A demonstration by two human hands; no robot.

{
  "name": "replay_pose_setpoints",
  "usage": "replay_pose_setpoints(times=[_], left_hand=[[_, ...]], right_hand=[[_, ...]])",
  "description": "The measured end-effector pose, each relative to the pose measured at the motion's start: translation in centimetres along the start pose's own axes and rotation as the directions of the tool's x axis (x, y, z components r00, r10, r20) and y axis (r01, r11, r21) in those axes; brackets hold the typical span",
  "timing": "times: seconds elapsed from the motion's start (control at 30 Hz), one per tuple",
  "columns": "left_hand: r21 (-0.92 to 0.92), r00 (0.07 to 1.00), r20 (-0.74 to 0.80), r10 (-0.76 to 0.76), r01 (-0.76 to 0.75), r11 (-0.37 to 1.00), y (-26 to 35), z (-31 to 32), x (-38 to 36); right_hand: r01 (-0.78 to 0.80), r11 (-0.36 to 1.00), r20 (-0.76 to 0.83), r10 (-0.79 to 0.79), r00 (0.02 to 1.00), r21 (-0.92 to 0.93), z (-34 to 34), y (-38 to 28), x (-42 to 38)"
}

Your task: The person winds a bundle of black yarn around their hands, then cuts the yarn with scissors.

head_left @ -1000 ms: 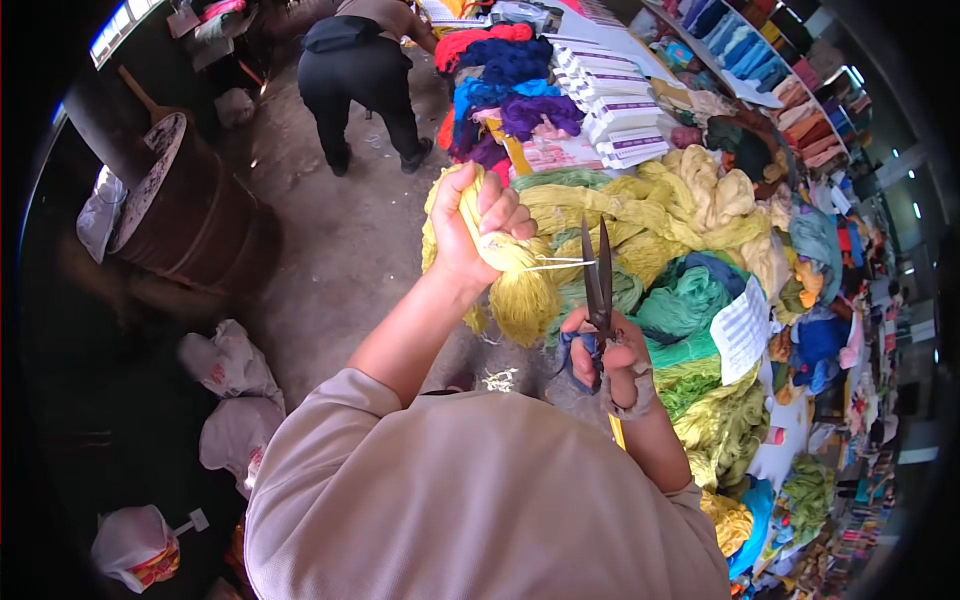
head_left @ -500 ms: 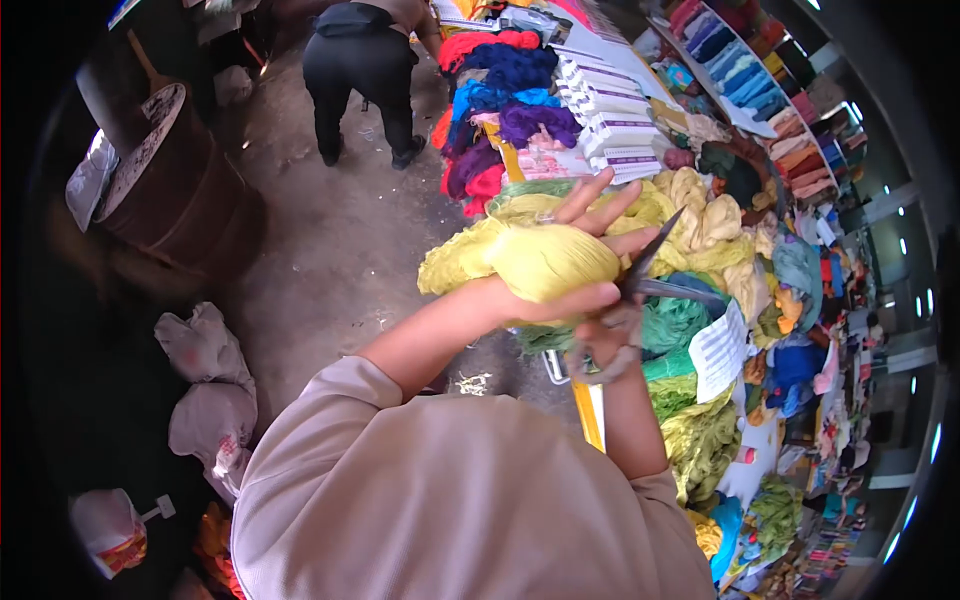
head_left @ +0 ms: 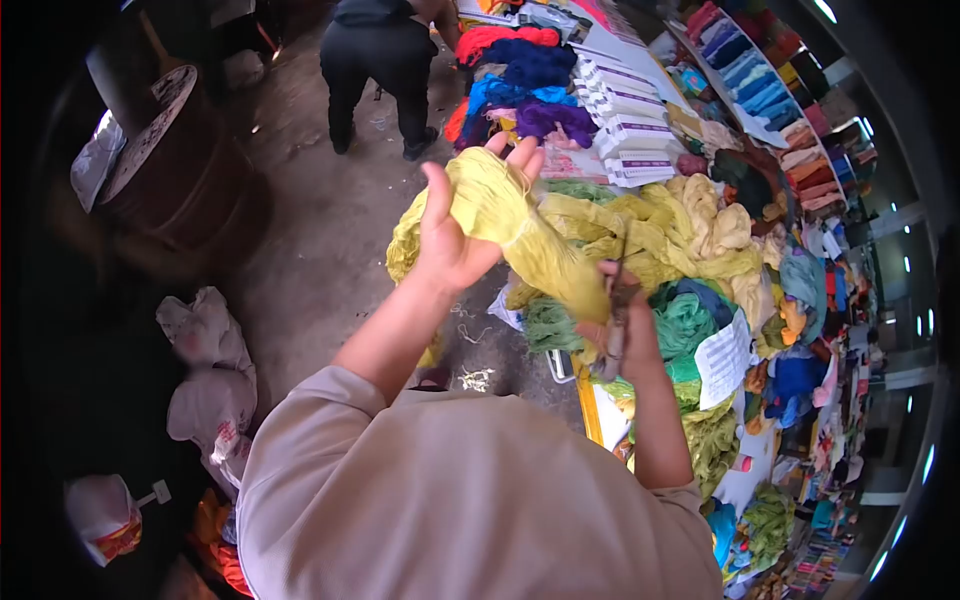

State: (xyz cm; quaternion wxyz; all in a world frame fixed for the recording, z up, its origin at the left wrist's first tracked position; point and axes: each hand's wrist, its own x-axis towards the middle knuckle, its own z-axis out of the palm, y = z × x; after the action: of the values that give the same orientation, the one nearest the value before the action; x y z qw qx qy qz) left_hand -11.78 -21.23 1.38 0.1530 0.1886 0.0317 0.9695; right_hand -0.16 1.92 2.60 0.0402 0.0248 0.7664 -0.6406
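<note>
A yellow skein of yarn point(head_left: 500, 205) is stretched between my hands in front of my body. My left hand point(head_left: 458, 235) has its palm up and fingers spread, with the skein draped over the palm and between thumb and fingers. At the skein's right end, my right hand point(head_left: 620, 320) is closed round dark scissors point(head_left: 617, 325); its fingers are partly blurred and touch the yarn. Right behind my hands, more yellow-green yarn point(head_left: 640, 235) lies on the table, with green yarn point(head_left: 690, 325) beside it.
A rusty drum point(head_left: 180, 170) stands at the left, with pale sacks point(head_left: 212, 400) below it. Another person point(head_left: 380, 65) bends at the table's far end, near red, blue and purple yarn point(head_left: 520, 60). White boxes point(head_left: 635, 130) and a paper sheet point(head_left: 722, 360) lie on the table.
My left hand has moved left and opened palm up, and the skein is now stretched out towards my right hand. The scissor blades have turned and no longer point up to the right.
</note>
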Motion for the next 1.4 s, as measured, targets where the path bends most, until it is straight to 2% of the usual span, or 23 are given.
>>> replay_pose_setpoints(times=[0.07,0.1,0.13,0.17,0.2,0.27,0.3,0.4,0.6,0.73,0.8,0.93,1.0,1.07,1.1,1.13,1.17,1.2,1.27,1.3,1.37,1.4], left_hand=[[-0.077,1.0,-0.026,-0.005,0.003,0.997,-0.2,0.5,0.9],[-0.227,0.999,-0.023,-0.037,0.031,0.973,-0.5,0.5,1.0],[-0.226,0.999,-0.023,-0.04,0.034,0.974,-0.6,0.6,1.1],[-0.271,0.998,-0.017,-0.055,0.049,0.961,-0.8,0.8,1.1],[-0.315,0.997,-0.01,-0.073,0.066,0.947,-0.9,1.0,1.0],[-0.367,0.995,-0.028,-0.094,0.077,0.927,-0.9,1.2,1.2],[-0.42,0.994,-0.045,-0.103,0.074,0.905,-0.9,1.2,1.2],[-0.395,0.991,-0.047,-0.122,0.093,0.914,-0.9,0.8,1.3],[-0.41,0.99,-0.052,-0.132,0.1,0.906,-0.8,0.9,0.9],[-0.427,0.991,-0.046,-0.127,0.095,0.899,-0.7,0.9,0.8],[-0.405,0.991,-0.05,-0.124,0.093,0.91,-0.6,0.7,0.8],[-0.355,0.983,-0.074,-0.166,0.13,0.926,-1.4,1.0,0.6],[-0.19,0.966,-0.083,-0.244,0.225,0.956,-2.2,0.9,0.3],[-0.119,0.943,-0.104,-0.317,0.304,0.945,-3.0,0.8,-0.1],[-0.083,0.933,-0.111,-0.342,0.334,0.939,-3.6,0.4,-0.2],[-0.019,0.929,-0.119,-0.351,0.351,0.936,-4.0,0.3,-0.4],[-0.018,0.925,-0.121,-0.36,0.36,0.933,-4.3,0.2,-0.6],[-0.022,0.918,-0.122,-0.378,0.379,0.925,-4.5,0.1,-0.6],[-0.029,0.905,-0.117,-0.409,0.408,0.912,-4.6,0.0,-0.7],[-0.01,0.905,-0.111,-0.41,0.412,0.911,-4.6,-0.1,-0.7],[0.025,0.89,-0.121,-0.439,0.445,0.895,-3.9,-0.8,-0.7],[-0.011,0.874,-0.011,-0.485,0.485,0.874,-3.2,-1.5,-0.8]], right_hand=[[0.279,0.947,0.023,-0.279,0.96,-0.16,1.3,1.1,0.1],[0.124,0.992,-0.035,-0.125,0.992,-0.031,1.3,0.8,-0.1],[-0.063,0.995,0.067,0.059,0.996,0.071,0.8,0.0,-0.5],[-0.258,0.953,0.182,0.228,0.956,0.157,1.0,-1.7,-1.0],[-0.296,0.946,0.181,0.27,0.946,0.135,1.9,-1.8,-1.1],[-0.269,0.955,0.275,0.228,0.934,0.121,2.4,-1.1,-1.3],[-0.196,0.98,0.264,0.177,0.948,0.047,2.6,-0.4,-1.3],[-0.257,0.96,0.287,0.217,0.933,0.109,2.6,0.4,-0.9],[-0.314,0.944,0.284,0.276,0.918,0.099,2.9,-0.2,-0.6],[-0.231,0.972,0.279,0.214,0.936,0.03,3.0,0.2,-0.7],[-0.388,0.903,0.265,0.335,0.904,0.183,3.1,-0.2,-0.6],[-0.389,0.903,0.223,0.348,0.911,0.181,3.5,-1.2,-0.5],[-0.287,0.946,0.216,0.252,0.943,0.151,3.5,-1.6,-0.4],[-0.245,0.96,0.187,0.217,0.958,0.138,3.4,-1.1,-0.3],[-0.011,1.0,0.172,0.015,0.985,-0.019,3.3,-0.5,-0.2],[0.221,0.959,0.19,-0.187,0.964,-0.178,3.1,0.0,-0.3],[0.094,0.992,0.191,-0.076,0.979,-0.085,3.0,0.2,-0.4],[0.091,0.993,0.183,-0.075,0.98,-0.078,2.9,0.1,-0.8],[-0.066,0.991,0.219,0.039,0.975,0.12,2.5,-0.2,-2.1],[-0.113,0.973,0.181,0.076,0.981,0.204,2.4,0.4,-2.5],[-0.027,0.839,0.128,-0.052,0.99,0.544,1.9,0.9,-3.3],[0.126,0.897,0.05,-0.162,0.985,0.423,1.3,1.6,-3.7]])
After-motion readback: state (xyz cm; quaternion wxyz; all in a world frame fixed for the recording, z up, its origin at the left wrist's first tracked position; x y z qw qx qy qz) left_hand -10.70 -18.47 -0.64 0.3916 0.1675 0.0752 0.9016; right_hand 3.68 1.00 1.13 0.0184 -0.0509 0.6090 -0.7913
